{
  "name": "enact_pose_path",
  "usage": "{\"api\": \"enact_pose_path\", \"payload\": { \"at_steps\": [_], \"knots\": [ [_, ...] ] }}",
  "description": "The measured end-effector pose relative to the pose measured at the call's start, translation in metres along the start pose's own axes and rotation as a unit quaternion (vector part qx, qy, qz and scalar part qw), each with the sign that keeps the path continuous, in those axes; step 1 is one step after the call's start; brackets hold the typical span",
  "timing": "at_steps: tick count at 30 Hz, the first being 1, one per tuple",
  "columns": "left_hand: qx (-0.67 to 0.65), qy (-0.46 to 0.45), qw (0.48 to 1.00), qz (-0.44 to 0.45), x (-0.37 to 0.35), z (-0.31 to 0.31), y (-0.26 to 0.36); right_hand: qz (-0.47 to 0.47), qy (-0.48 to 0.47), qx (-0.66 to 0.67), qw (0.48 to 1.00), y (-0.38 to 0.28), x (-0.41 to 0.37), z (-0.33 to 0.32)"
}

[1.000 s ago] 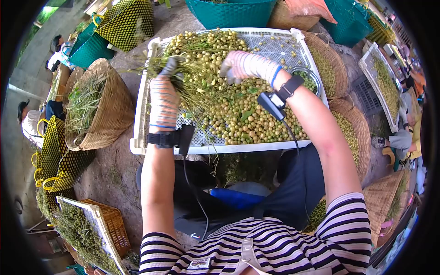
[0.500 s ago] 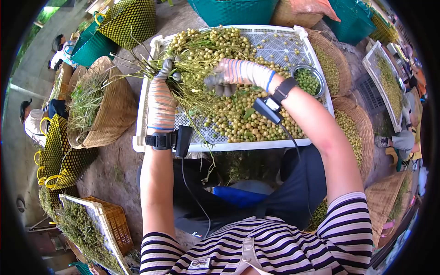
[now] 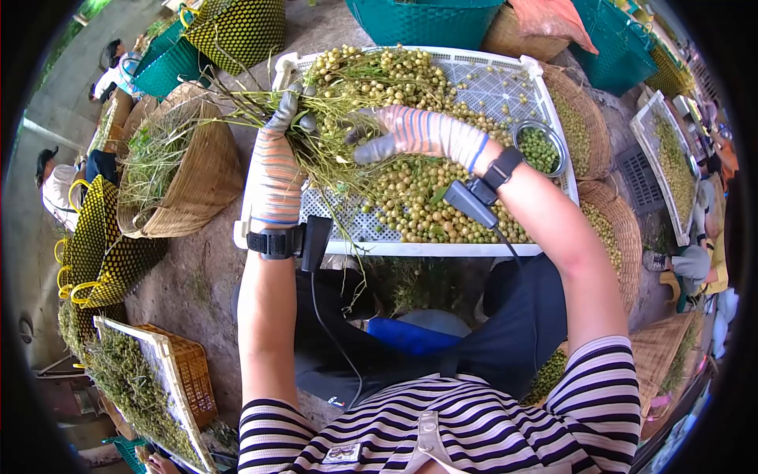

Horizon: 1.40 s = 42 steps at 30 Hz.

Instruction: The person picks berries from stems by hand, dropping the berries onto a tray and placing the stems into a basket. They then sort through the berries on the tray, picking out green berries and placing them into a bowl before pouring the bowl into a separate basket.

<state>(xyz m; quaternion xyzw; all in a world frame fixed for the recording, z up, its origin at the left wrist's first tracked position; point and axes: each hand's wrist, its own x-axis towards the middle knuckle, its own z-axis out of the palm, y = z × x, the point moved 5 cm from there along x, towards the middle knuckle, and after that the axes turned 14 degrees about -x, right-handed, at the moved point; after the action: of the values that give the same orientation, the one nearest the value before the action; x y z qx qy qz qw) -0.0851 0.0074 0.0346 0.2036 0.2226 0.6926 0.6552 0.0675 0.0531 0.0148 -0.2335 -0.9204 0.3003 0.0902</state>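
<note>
My left hand point(image 3: 286, 118), in a striped glove with grey fingers, is closed around a bunch of thin green stems point(image 3: 328, 154) at the left of a white mesh tray point(image 3: 379, 250). Bare twig ends stick out leftward past it. At the bunch's right side is my right hand point(image 3: 399, 134), gloved alike, its thumb and fingers apart beside the stems. Small round yellowish fruits point(image 3: 430, 205) lie loose below and right of it. More fruits on stems point(image 3: 371, 71) are heaped at the tray's far side. A metal bowl point(image 3: 560, 146) of green fruits stands at the right.
A wicker basket point(image 3: 213, 189) with stripped stems stands left of the tray. Wicker baskets of fruits point(image 3: 588, 130) line the right side. Green baskets point(image 3: 426, 28) are at the back, and a yellow-black woven basket point(image 3: 241, 35) at the back left. Other people sit farther off.
My right hand has opened its fingers out toward the stems; they were bent lower over the fruits before. My left hand keeps its hold on the bunch. The view has shifted slightly.
</note>
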Motion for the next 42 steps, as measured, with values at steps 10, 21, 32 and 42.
{"api": "enact_pose_path", "payload": {
  "at_steps": [10,21,32,42],
  "knots": [
    [0.166,0.036,0.983,0.074,0.000,-0.009,0.011,0.218,-0.069,0.153,0.961,0.026,-0.009,0.010],
    [0.511,0.028,0.765,0.390,-0.054,0.033,0.140,0.347,-0.064,-0.329,0.876,0.139,-0.175,-0.057],
    [0.752,0.447,0.459,0.154,-0.231,-0.245,0.137,0.090,0.058,-0.398,0.911,0.063,-0.073,-0.003],
    [0.784,0.150,0.555,-0.235,-0.336,-0.490,0.033,0.150,-0.118,-0.480,0.856,0.078,-0.003,0.033]
  ]
}}
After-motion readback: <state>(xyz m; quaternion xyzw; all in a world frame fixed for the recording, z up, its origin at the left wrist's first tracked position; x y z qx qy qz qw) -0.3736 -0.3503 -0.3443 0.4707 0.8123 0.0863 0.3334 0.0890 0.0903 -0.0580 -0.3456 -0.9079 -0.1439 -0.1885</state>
